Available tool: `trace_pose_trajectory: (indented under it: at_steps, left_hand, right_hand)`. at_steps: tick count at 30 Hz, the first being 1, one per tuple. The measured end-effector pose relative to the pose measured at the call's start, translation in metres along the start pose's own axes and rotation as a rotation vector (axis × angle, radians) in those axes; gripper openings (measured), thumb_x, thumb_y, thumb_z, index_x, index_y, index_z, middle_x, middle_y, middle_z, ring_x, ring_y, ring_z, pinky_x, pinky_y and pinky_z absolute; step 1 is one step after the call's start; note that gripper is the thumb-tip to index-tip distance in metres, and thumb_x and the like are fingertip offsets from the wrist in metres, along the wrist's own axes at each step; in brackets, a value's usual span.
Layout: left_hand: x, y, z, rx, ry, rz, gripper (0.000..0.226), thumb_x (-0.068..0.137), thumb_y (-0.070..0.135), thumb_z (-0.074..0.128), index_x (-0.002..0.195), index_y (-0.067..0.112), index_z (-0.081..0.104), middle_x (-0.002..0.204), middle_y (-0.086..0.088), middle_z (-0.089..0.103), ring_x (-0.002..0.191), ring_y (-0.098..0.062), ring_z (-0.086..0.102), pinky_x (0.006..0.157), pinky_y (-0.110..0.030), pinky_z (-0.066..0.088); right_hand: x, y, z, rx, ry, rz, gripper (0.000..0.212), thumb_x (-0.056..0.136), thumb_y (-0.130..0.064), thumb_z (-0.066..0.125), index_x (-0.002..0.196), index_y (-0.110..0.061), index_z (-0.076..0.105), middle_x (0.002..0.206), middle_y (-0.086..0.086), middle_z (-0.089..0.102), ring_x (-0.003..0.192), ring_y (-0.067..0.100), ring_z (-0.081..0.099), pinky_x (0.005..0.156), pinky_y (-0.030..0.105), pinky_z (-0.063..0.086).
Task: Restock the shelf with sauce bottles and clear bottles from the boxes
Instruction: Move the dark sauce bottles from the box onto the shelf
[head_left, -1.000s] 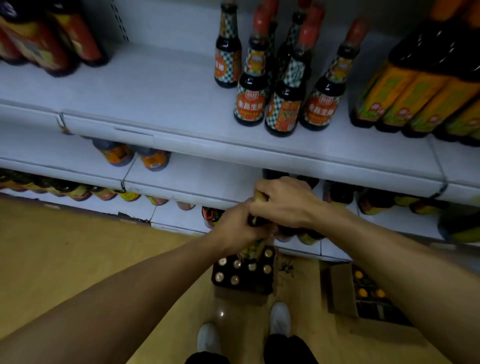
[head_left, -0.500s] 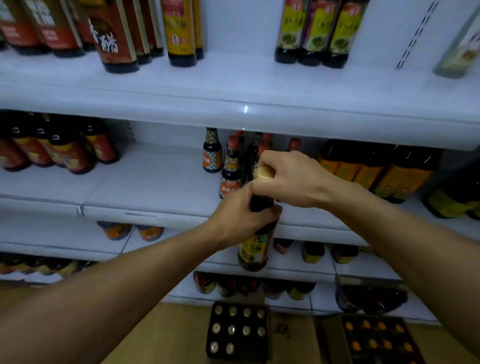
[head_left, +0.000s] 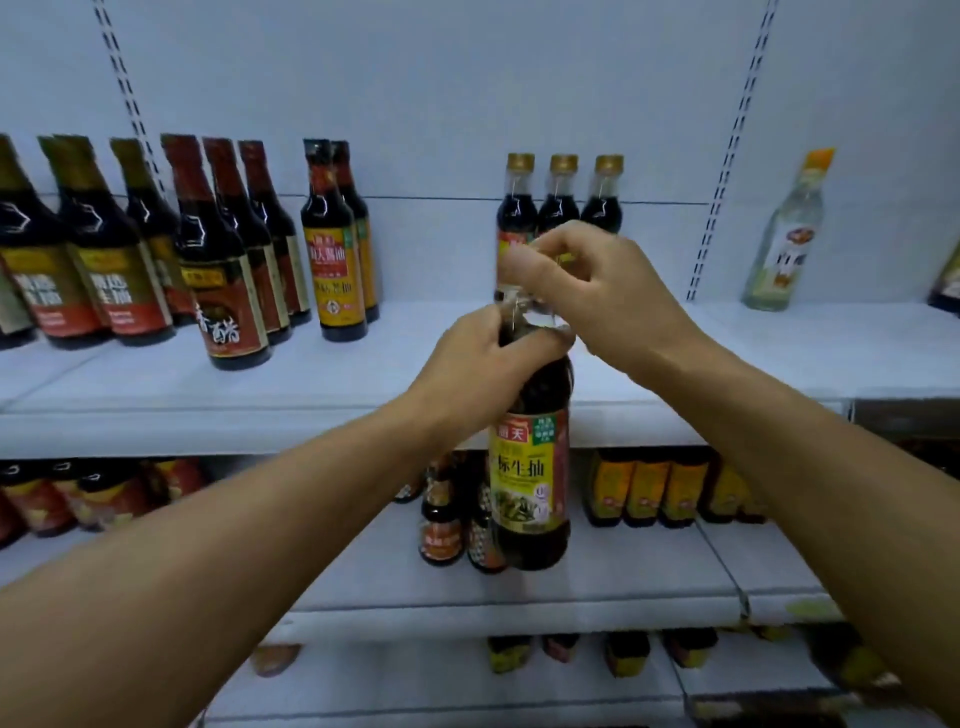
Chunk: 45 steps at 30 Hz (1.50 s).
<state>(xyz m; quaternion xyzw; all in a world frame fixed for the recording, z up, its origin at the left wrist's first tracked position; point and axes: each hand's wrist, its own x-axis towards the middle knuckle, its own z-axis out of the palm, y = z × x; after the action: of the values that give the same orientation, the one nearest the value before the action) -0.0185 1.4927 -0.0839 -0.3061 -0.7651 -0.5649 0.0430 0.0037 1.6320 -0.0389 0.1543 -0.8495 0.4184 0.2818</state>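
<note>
A dark sauce bottle (head_left: 530, 483) with a yellow-green label hangs upright in front of the white shelf (head_left: 363, 395). My left hand (head_left: 483, 369) grips its shoulder and neck. My right hand (head_left: 597, 291) curls over the top of the bottle and hides the cap. Behind my hands, three matching gold-capped bottles (head_left: 563, 202) stand at the back of that shelf. A clear bottle (head_left: 784, 239) with an orange cap stands alone on the shelf at the right.
Several dark sauce bottles (head_left: 208, 260) fill the left part of the same shelf. The lower shelf (head_left: 623, 571) carries small bottles and orange-labelled ones (head_left: 654, 488). More bottles sit on the shelf below that. No boxes are in view.
Both hands have lifted the sauce bottle from low near the floor boxes up to the higher shelf. My view has tilted up and the boxes have dropped out of sight.
</note>
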Motion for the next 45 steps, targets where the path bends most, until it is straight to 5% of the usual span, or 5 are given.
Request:
trace_pose_trajectory:
  at_steps: [10,20,29,39,45]
  left_hand:
    - [0.1,0.062,0.002,-0.017,0.013,0.089,0.025,0.085,0.04,0.066,0.085,0.015,0.07,0.084,-0.005,0.075,0.08,-0.024,0.074,0.076,-0.052,0.06]
    - [0.172,0.06,0.05,0.015,0.102,0.055,0.027,0.079,0.049,0.069,0.085,0.023,0.069,0.084,0.001,0.075,0.079,-0.017,0.074,0.08,-0.048,0.059]
    - [0.206,0.037,0.091,-0.049,0.046,-0.072,0.034,0.09,0.046,0.062,0.118,0.028,0.056,0.099,0.007,0.071,0.078,-0.005,0.071,0.048,-0.017,0.049]
    - [0.218,-0.049,0.12,0.058,-0.046,-0.334,0.054,0.095,0.015,0.053,0.147,0.016,0.039,0.135,0.004,0.056,0.129,-0.015,0.049,0.109,-0.039,0.039]
    - [0.221,-0.073,0.136,0.077,-0.065,-0.41,0.064,0.095,0.024,0.058,0.152,0.019,0.03,0.153,-0.002,0.04,0.138,-0.016,0.04,0.11,-0.034,0.036]
  right_hand:
    - [0.028,0.044,-0.052,0.247,-0.076,-0.003,0.044,0.082,-0.068,0.05,0.107,-0.034,0.059,0.083,-0.017,0.068,0.072,-0.004,0.064,0.057,0.014,0.048]
    - [0.047,0.118,-0.068,0.244,-0.168,0.15,0.052,0.066,-0.038,0.082,0.108,-0.038,0.053,0.098,-0.02,0.071,0.092,0.0,0.068,0.084,0.037,0.055]
    - [0.077,0.186,-0.095,0.235,-0.11,0.25,0.056,0.064,-0.037,0.086,0.109,-0.031,0.053,0.102,-0.012,0.07,0.096,0.006,0.067,0.085,0.04,0.056]
    - [0.131,0.269,-0.112,0.186,-0.138,0.282,0.046,0.071,-0.023,0.085,0.093,-0.051,0.056,0.093,-0.018,0.071,0.088,0.001,0.068,0.078,0.031,0.052]
    - [0.153,0.298,-0.108,0.184,-0.155,0.3,0.045,0.069,-0.024,0.084,0.084,-0.058,0.059,0.09,-0.024,0.071,0.081,-0.006,0.067,0.069,0.024,0.047]
